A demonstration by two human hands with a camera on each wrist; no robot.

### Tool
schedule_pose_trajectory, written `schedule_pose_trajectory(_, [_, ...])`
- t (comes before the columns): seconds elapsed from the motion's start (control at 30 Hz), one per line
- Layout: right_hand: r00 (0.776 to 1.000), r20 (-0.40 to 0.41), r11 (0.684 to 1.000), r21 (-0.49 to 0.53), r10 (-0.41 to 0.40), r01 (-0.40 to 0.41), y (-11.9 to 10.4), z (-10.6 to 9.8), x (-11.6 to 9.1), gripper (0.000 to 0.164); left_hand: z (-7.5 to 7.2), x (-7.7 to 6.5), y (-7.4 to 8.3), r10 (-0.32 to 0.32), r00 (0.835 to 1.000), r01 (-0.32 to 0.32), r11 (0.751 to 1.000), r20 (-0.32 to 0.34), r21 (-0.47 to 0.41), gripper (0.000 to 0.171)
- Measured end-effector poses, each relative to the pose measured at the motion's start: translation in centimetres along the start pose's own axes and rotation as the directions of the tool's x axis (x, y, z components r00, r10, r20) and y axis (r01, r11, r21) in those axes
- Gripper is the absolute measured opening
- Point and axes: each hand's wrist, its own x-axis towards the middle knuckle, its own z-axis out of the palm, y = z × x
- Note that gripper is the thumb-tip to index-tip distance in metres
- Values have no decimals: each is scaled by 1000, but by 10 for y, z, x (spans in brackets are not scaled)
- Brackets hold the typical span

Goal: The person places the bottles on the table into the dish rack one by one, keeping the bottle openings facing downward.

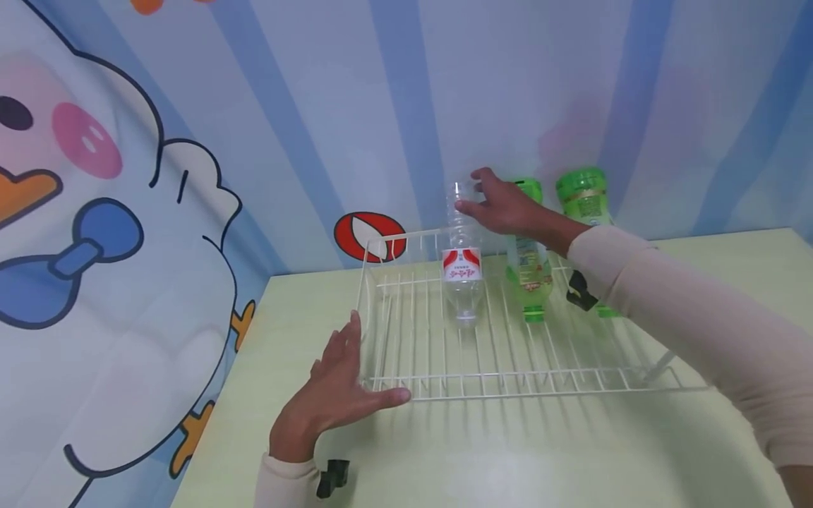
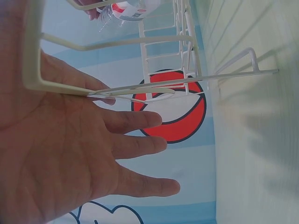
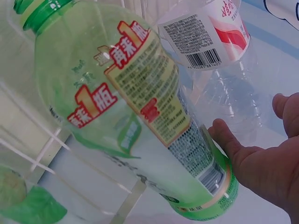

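Observation:
A clear plastic bottle point(image 1: 462, 267) with a red and white label leans neck-down in a white wire rack point(image 1: 502, 374). My right hand point(image 1: 508, 206) is beside its raised base, thumb and fingers apart; whether they touch it I cannot tell. The right wrist view shows the label of the clear bottle point(image 3: 205, 39) and a green-tinted bottle point(image 3: 126, 107) close by. My left hand point(image 1: 336, 384) is at the rack's front left corner, fingers spread and thumb along the front rail. In the left wrist view, the palm of the left hand point(image 2: 70, 140) faces the rack's wire point(image 2: 60, 88).
Two green bottles, one point(image 1: 532, 271) next to the clear one and another point(image 1: 584, 197) farther right, also stand neck-down in the rack, partly hidden by my right arm. Behind the pale table point(image 1: 508, 451) rises a blue striped wall point(image 1: 495, 85) with cartoon prints.

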Motion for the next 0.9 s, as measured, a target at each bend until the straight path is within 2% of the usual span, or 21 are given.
schedule_pose_trajectory(0.37, [999,34,999,29,-36,35,-2,-4,-15,75,-5,3,-9,23,1000,-23,1000,-6,-7,132])
schedule_pose_trajectory(0.63, [994,36,994,27,-107,106,-4,-5,-26,73,-7,5,-15,44,999,-44,999,1,-13,131])
schedule_pose_trajectory(0.9, [982,31,982,37,-189,188,1,-14,-52,68,-5,9,-19,55,998,-55,998,0,-21,130])
